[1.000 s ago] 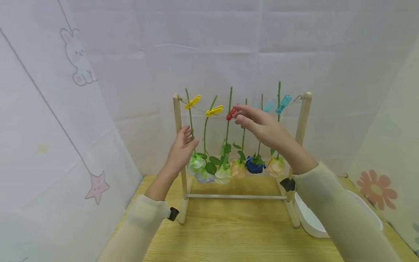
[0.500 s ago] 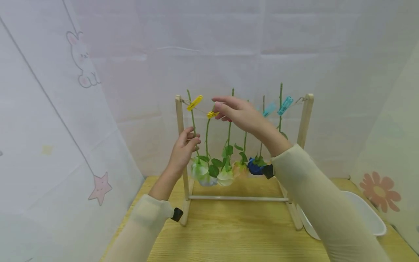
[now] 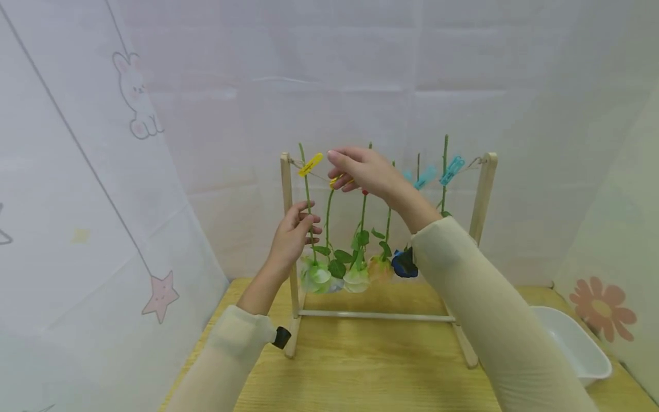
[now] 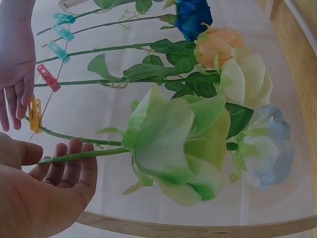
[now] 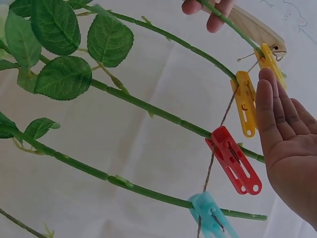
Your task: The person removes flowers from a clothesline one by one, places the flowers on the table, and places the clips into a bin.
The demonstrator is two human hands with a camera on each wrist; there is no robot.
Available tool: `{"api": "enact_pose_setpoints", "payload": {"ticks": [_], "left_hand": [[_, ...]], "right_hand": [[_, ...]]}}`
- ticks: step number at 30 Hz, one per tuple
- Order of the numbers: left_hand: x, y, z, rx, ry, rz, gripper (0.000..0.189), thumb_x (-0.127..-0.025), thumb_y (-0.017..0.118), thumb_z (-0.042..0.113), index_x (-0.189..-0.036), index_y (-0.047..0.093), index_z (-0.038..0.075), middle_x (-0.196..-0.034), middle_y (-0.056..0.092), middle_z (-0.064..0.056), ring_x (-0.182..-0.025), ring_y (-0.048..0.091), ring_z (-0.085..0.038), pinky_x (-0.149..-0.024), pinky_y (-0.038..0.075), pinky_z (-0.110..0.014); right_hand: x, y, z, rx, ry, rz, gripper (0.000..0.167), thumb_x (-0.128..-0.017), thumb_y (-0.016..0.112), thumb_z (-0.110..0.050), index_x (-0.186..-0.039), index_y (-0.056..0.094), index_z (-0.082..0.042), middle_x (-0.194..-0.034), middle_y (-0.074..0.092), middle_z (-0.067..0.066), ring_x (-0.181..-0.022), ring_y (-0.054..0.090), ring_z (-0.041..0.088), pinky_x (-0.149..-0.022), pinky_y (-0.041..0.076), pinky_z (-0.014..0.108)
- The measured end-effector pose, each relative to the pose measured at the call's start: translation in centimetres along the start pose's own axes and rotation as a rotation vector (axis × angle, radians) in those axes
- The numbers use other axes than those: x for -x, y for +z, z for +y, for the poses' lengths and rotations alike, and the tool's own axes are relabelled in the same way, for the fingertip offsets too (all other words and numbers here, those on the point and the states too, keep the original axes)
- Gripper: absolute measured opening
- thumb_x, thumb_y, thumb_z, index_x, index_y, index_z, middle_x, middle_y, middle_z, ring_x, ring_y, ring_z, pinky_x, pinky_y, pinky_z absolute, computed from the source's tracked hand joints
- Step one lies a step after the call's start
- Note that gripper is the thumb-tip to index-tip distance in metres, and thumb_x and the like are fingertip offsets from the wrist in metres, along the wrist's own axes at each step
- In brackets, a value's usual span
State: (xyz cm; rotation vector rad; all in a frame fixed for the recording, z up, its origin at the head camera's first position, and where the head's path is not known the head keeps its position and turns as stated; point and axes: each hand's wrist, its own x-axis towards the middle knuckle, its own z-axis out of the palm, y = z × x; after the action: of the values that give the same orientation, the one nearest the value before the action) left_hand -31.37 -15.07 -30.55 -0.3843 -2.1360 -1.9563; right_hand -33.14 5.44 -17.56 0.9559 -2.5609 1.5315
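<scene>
Artificial roses hang upside down by their stems from clothespins on a string. My left hand [image 3: 289, 237] is at the leftmost stem [image 4: 111, 151], that of a pale green rose [image 4: 163, 144]. The stem lies across its loosely bent fingers, with the thumb apart from them. My right hand [image 3: 368, 174] hovers at the second yellow clothespin [image 5: 245, 104], its fingers extended; whether they touch it I cannot tell. The first yellow clothespin [image 3: 310, 165] lies just beyond its fingertips. In the right wrist view a red clothespin [image 5: 233, 158] sits beside the palm.
A wooden frame [image 3: 486, 191] carries the string, with a white crossbar [image 3: 378, 315] low between its legs. Blue clothespins [image 3: 453, 170] hold stems on the right. A white basin [image 3: 576, 343] stands on the wooden table [image 3: 360, 366], partly behind my right sleeve.
My right hand has moved left from the red clothespin to the yellow ones. My left hand has shifted slightly right, so the leftmost stem now lies across its fingers. The view has shifted a little.
</scene>
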Motion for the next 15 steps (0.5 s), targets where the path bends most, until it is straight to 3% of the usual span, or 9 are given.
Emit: {"api": "enact_pose_setpoints", "payload": {"ticks": [9, 15], "left_hand": [[-0.4, -0.2, -0.3, 0.004, -0.017, 0.001, 0.033, -0.108, 0.049, 0.02, -0.141, 0.051, 0.015, -0.115, 0.061, -0.017, -0.093, 0.065, -0.027, -0.088, 0.057, -0.049], [-0.5, -0.4, -0.5, 0.003, -0.021, -0.007, 0.034, -0.108, 0.05, 0.02, -0.141, 0.051, 0.015, -0.116, 0.062, -0.018, -0.091, 0.068, -0.027, -0.083, 0.059, -0.043]], "right_hand": [[-1.6, 1.0, 0.0, 0.002, 0.058, 0.026, 0.055, -0.101, 0.058, -0.047, -0.147, 0.051, -0.018, -0.113, 0.071, 0.008, -0.095, 0.074, 0.025, -0.085, 0.06, 0.035], [-2.6, 1.5, 0.1, -0.024, 0.073, 0.029, 0.054, -0.104, 0.057, -0.04, -0.15, 0.048, -0.014, -0.107, 0.071, 0.01, -0.091, 0.074, 0.028, -0.085, 0.06, 0.04]]}}
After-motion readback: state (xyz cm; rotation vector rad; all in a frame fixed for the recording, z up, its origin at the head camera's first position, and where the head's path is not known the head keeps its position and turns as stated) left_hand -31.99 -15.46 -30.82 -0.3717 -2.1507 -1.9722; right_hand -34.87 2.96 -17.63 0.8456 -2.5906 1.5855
